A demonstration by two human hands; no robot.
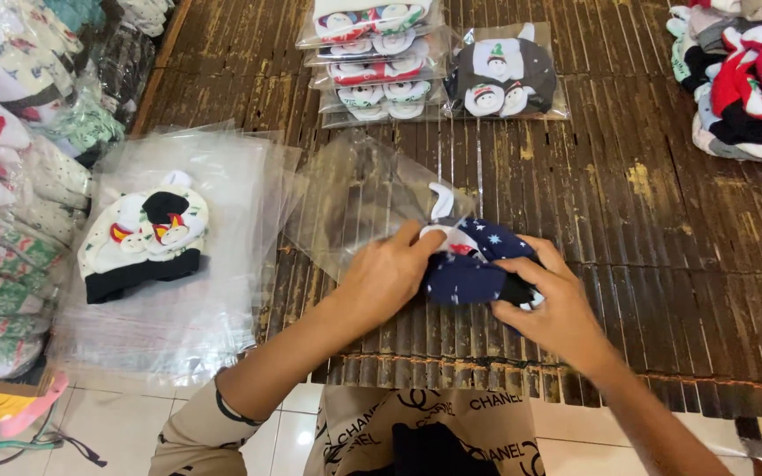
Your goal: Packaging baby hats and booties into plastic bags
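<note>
My left hand (387,275) grips the mouth of a clear plastic bag (359,198) lying on the dark slatted mat, its fingers also touching a navy blue knitted hat (474,264) with white stars and white snowman trim. My right hand (550,304) holds the hat's right side and presses it toward the bag opening. The hat's top edge lies partly inside the bag.
A stack of empty clear bags (240,185) lies at left with a white-and-black snowman hat (145,234) on top. Bagged hats (372,57) and a grey bagged one (504,75) sit at the back. Loose hats pile at the right (747,79) and left (11,176).
</note>
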